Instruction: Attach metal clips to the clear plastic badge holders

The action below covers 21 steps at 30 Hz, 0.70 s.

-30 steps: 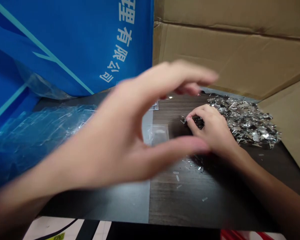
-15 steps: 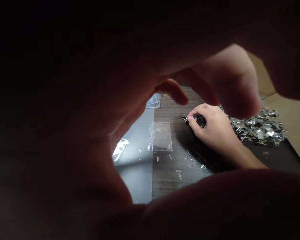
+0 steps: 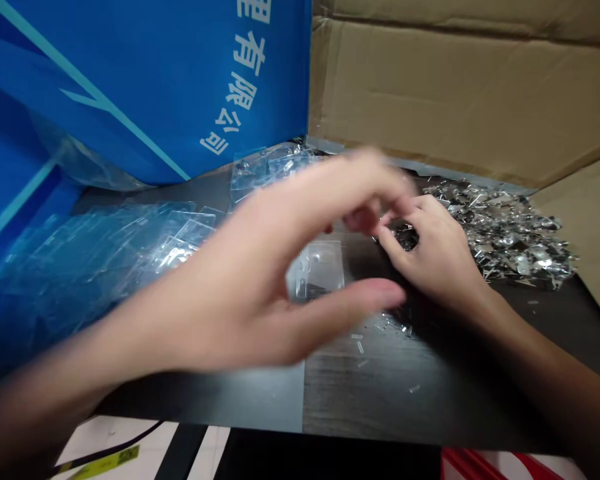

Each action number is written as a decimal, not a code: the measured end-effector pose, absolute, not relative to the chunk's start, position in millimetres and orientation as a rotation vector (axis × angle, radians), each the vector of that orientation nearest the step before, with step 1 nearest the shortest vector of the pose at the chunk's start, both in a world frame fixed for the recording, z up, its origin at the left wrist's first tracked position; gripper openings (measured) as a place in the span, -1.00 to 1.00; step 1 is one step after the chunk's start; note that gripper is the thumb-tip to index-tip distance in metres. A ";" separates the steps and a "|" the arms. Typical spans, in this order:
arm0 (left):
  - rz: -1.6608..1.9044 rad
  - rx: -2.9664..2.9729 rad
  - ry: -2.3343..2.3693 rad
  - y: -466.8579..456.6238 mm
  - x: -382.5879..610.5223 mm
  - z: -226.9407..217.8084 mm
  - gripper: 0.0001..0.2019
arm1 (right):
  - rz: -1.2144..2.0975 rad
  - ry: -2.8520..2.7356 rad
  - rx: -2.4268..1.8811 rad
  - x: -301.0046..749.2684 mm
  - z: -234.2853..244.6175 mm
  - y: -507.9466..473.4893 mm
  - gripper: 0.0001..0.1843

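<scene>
My left hand [image 3: 265, 287] reaches across the middle, smeared by motion, thumb well apart from the bent fingers and nothing seen in it. Its fingertips overlap those of my right hand [image 3: 437, 250], which is pinched beside the pile of metal badge clips [image 3: 520, 233]. The small clip in that pinch showed earlier; now the left fingers mostly cover it. Partly behind my left thumb, a clear plastic badge holder [image 3: 325, 257] lies flat across the edge of a pale sheet [image 3: 275, 400].
Many clear badge holders [image 3: 80, 260] are spread at the left, with others [image 3: 253, 170] farther back. Small clear strips [image 3: 360, 347] litter the dark table [image 3: 380, 407]. A blue printed panel [image 3: 155, 80] and a cardboard wall [image 3: 455, 100] stand behind.
My left hand, which was close before the camera and blocked most of the view, has come down and forward to my right hand's fingertips. The right hand has stayed nearly in place.
</scene>
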<state>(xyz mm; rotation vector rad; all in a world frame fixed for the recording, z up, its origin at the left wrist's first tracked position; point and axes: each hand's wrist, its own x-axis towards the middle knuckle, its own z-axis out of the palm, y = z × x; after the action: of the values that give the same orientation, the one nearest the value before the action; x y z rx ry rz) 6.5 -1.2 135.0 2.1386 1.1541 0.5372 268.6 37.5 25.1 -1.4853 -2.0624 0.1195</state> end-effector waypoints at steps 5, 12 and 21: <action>0.217 2.452 1.088 32.1 -8.4 52.4 -0.22 | 0.124 -2.026 -1.436 263.0 27.5 32.3 -0.92; 0.221 2.417 1.116 34.6 -12.9 31.2 -0.21 | 0.213 -1.932 -1.407 251.4 29.8 23.6 -0.91; 1.001 1.569 1.121 34.0 0.5 14.5 -0.72 | 0.768 -1.543 -1.291 236.6 22.2 13.3 -0.92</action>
<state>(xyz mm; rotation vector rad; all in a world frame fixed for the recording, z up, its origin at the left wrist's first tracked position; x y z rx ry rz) 0.5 34.0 14.5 1.5685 1.1207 1.0013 236.6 13.3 22.2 -1.2912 -1.5434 0.7683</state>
